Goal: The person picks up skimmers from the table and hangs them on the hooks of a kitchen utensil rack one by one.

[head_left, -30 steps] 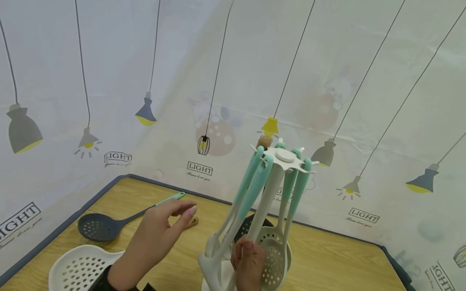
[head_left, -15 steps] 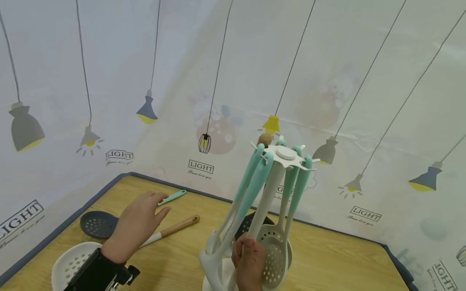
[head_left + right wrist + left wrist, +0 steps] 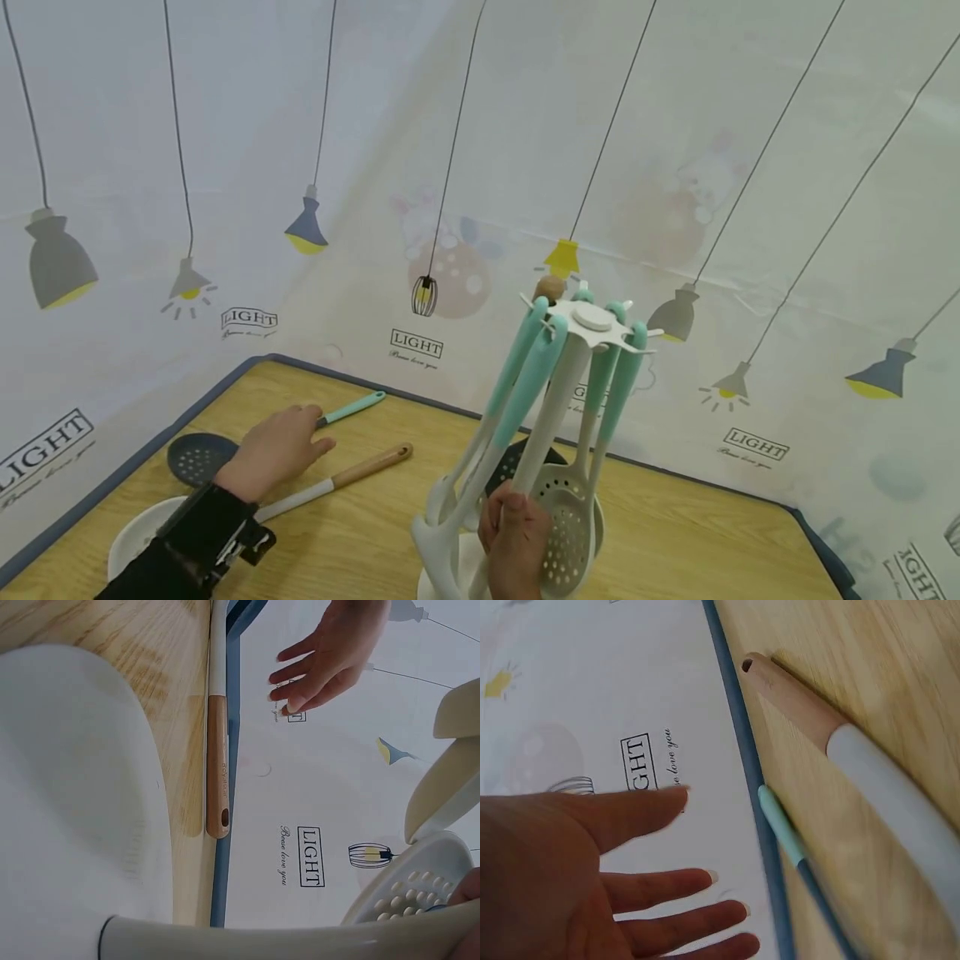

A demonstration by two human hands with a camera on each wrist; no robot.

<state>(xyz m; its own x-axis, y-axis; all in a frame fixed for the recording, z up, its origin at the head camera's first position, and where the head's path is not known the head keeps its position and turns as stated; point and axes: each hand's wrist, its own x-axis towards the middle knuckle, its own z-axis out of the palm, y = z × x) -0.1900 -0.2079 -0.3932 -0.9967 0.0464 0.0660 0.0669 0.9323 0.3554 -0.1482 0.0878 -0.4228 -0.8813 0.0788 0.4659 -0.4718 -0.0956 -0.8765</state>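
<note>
My right hand [image 3: 516, 537] grips the white post [image 3: 551, 404] of a utensil stand. From the stand's notched top [image 3: 592, 317] hang several kitchen utensils, mostly with mint handles [image 3: 532, 375]; a grey-white slotted skimmer [image 3: 564, 542] is among them. My left hand [image 3: 273, 450] hovers over a dark slotted skimmer [image 3: 198, 458] at the left, overlapping its shaft in the head view. This skimmer's mint handle [image 3: 780, 821] lies beyond the fingertips in the left wrist view. There, the fingers [image 3: 664, 889] are spread nearly straight with nothing in them.
A white slotted turner [image 3: 142, 533] with a wooden handle [image 3: 375, 464] lies on the table [image 3: 697, 517], partly behind my left sleeve. The stand's white base [image 3: 75, 795] fills the left of the right wrist view. A lamp-printed backdrop [image 3: 450, 183] borders the table.
My left hand has moved left and away from the stand, down toward the dark skimmer's shaft, uncovering the wooden handle. My right hand keeps hold of the post.
</note>
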